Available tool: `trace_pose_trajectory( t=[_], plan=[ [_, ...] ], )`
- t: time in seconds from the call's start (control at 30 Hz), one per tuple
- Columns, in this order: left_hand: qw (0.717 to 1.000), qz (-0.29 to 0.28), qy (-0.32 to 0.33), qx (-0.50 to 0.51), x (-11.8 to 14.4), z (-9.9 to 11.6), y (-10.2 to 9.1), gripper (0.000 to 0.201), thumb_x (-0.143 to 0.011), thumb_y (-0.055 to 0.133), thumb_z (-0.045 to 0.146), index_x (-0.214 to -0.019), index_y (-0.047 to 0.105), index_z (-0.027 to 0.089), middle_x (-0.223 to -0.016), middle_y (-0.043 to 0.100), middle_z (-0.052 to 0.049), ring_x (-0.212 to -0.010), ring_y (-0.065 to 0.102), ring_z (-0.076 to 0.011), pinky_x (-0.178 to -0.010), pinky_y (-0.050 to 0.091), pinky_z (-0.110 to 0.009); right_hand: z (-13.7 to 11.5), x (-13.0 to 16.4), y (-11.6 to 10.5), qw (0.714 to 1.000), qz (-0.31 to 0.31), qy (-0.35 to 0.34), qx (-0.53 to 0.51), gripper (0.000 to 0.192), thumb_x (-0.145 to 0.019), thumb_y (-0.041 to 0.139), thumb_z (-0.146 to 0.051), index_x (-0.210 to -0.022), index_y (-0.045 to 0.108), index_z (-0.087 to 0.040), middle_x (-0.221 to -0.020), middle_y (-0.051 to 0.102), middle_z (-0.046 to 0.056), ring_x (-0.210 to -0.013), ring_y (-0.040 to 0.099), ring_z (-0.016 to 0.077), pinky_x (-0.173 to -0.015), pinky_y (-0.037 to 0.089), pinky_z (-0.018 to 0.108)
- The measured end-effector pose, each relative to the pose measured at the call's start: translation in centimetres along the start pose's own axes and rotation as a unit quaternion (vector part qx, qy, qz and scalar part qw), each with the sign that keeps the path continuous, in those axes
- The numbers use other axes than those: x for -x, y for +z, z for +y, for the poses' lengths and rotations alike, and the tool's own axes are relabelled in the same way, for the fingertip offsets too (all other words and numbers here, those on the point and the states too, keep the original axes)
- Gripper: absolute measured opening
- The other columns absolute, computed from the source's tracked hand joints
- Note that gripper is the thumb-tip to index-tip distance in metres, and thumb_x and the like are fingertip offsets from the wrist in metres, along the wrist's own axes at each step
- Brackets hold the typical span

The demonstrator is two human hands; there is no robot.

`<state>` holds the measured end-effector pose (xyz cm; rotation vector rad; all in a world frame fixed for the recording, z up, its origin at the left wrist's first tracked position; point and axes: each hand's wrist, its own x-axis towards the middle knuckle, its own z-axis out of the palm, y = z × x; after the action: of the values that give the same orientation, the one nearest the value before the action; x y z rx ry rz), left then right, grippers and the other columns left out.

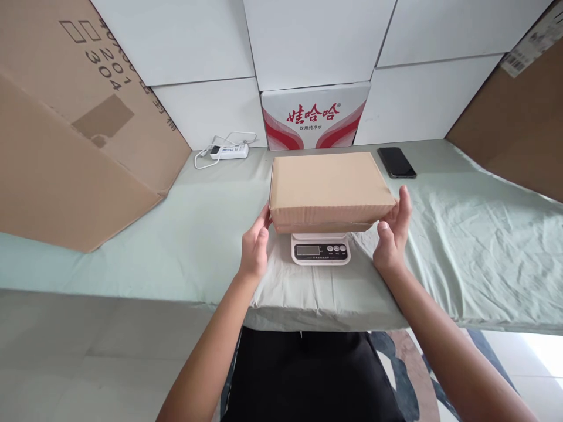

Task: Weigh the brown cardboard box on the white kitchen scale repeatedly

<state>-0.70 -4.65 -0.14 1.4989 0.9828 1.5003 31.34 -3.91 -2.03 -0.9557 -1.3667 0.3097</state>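
Note:
A closed brown cardboard box lies flat over a white kitchen scale. It covers the scale's platform, so I cannot tell whether the two touch. Only the scale's front panel shows, with a blank-looking display and several round buttons. At the box's left side, my left hand presses its fingers against the lower edge, the fingertips partly hidden behind it. My right hand grips the front right corner, some fingers tucked behind or under it while the thumb and another finger stick up.
A black smartphone lies at the back right. A white power strip with its cable sits at the back left. White boxes, one with red printing, line the back; large cartons flank both sides. Pale green cloth covers the table.

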Motion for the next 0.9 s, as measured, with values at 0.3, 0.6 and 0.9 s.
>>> trace_pose_trajectory(
  t=[0.3, 0.6, 0.9],
  plan=[
    [1.000, -0.012, -0.021, -0.006, 0.0, 0.3, 0.2, 0.082, -0.109, 0.048, 0.078, -0.167, 0.061, 0.023, -0.178, 0.058, -0.015, -0.169, 0.054, -0.0360, -0.140, 0.048, -0.052, -1.1, -0.3, 0.5, 1.000, 0.005, 0.014, -0.008, 0.080, -0.100, 0.066, -0.071, -0.173, 0.047, -0.044, -0.159, 0.071, 0.010, -0.143, 0.071, 0.0371, -0.118, 0.060, 0.065],
    [1.000, -0.003, -0.020, 0.023, -2.4, 3.3, -0.1, 0.084, -0.105, 0.049, 0.085, -0.161, 0.069, 0.025, -0.173, 0.065, -0.012, -0.169, 0.054, -0.0381, -0.138, 0.050, -0.054, -3.0, -3.2, -0.4, 0.999, -0.046, 0.001, -0.003, 0.084, -0.099, 0.068, -0.073, -0.174, 0.040, -0.048, -0.170, 0.060, 0.008, -0.152, 0.064, 0.0442, -0.122, 0.059, 0.072],
    [0.996, 0.006, -0.059, 0.061, -14.1, -1.3, 3.2, 0.102, -0.092, 0.049, 0.101, -0.148, 0.071, 0.019, -0.165, 0.070, -0.020, -0.170, 0.052, -0.0403, -0.138, 0.049, -0.058, 5.4, -11.8, 4.4, 0.999, -0.034, 0.007, -0.005, 0.095, -0.096, 0.056, -0.088, -0.177, 0.031, -0.045, -0.180, 0.048, 0.007, -0.169, 0.046, 0.0404, -0.141, 0.037, 0.075]
  ],
)
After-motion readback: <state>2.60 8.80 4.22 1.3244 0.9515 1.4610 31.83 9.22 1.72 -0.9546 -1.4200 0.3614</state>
